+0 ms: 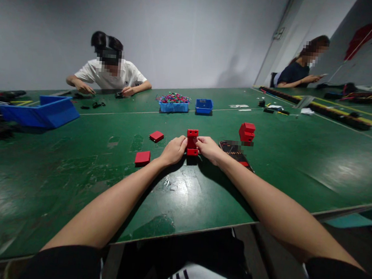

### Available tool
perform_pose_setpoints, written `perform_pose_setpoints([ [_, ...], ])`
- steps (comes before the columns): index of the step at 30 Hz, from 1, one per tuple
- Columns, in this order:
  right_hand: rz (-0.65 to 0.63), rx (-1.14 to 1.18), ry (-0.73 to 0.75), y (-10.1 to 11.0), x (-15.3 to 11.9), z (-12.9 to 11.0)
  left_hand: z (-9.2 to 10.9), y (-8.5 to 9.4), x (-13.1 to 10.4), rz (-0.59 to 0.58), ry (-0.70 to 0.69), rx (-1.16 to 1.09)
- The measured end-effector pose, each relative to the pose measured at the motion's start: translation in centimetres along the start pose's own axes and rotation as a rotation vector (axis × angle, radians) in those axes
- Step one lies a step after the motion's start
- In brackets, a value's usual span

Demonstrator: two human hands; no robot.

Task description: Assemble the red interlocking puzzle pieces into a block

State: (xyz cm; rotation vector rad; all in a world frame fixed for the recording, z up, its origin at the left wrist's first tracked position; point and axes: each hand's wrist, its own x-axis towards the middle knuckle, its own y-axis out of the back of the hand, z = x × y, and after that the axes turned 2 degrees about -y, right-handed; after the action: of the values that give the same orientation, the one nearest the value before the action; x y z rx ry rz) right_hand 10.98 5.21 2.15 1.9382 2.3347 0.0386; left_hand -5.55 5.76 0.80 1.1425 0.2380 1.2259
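Between my two hands, a red block-like part (191, 151) stands upright over the green table; dark round holes show near its top and bottom ends. My left hand (174, 150) is closed on its left side, and my right hand (209, 149) pinches its right side. To the left of my left hand lie two flat red square pieces, a farther one (156, 136) and a nearer one (142, 158). Beyond my right hand sits another red piece (247, 132) of stepped shape. A phone (236, 154) with a lit timer lies beside my right wrist, partly hidden by the forearm.
On the green table (300, 161), a blue bin of colourful small pieces (174, 107) and a small blue bin (204, 107) stand ahead. A large blue bin (43, 113) is at left. One person (113, 75) works opposite; another (296, 73) sits at far right.
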Motion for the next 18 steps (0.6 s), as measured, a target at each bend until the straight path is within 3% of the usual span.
perform_pose_setpoints([
  [18,0.000,0.025,-0.012,-0.03,-0.48,-0.46,-0.13,-0.21,-0.02,-0.019,0.009,0.007],
])
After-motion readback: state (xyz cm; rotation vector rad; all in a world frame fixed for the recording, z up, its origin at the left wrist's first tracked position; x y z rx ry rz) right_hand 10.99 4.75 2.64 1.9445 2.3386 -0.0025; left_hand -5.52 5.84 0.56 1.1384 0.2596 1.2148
